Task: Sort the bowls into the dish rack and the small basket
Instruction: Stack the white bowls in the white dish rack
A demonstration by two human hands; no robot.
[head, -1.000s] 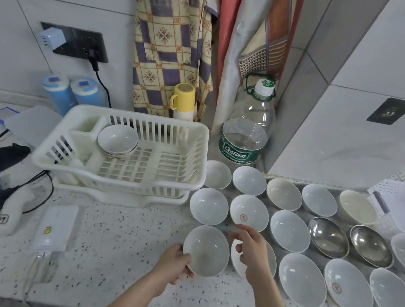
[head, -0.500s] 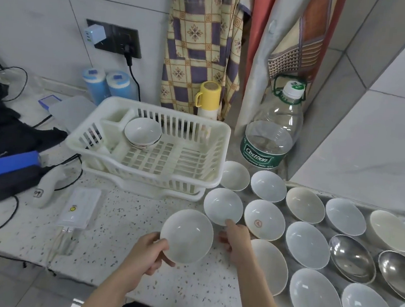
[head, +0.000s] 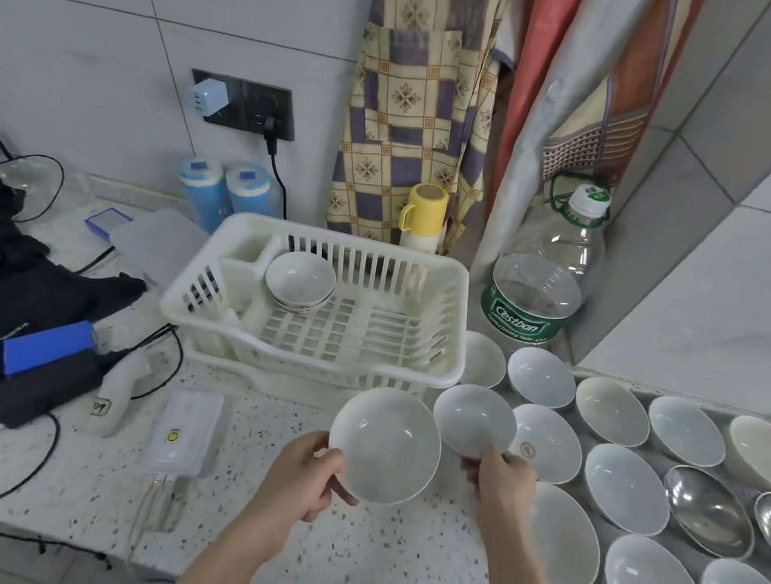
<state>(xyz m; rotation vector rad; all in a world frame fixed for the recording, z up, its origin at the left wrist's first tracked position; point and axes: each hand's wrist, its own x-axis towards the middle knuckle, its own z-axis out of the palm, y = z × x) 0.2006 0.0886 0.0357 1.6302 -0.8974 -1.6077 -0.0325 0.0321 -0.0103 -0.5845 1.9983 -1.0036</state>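
A: Status of sort?

B: Early stage, by my judgement. The rack [head: 315,313], beyond the left hand's [head: 304,477] fingers [head: 334,463], holds one small stack of bowls [head: 300,281] at its back-left. No small basket can be identified in view.

A: Hand state?

B: Left fingers grasp the rim of a wide bowl [head: 385,445], held above the desk [head: 89,461] just in front of the rack. The right hand [head: 499,479] pinches the near rim of a smaller bowl [head: 475,420], right beside the wide one; whether it is lifted clear cannot be told.

A: Remaining work?

B: Right of the right fingers [head: 474,470], many bowls stand in rows, among them two steel bowls [head: 709,509]. All await sorting.

A: Surface and room?

B: A speckled stone desk. Left of the left fingers: cables, a blue block [head: 48,346], a flat white case [head: 184,430]. Beyond the fingers: tiled wall, socket [head: 250,107], two blue canisters [head: 223,196], hanging cloths [head: 416,101], a yellow flask [head: 424,215], a water bottle [head: 542,278].
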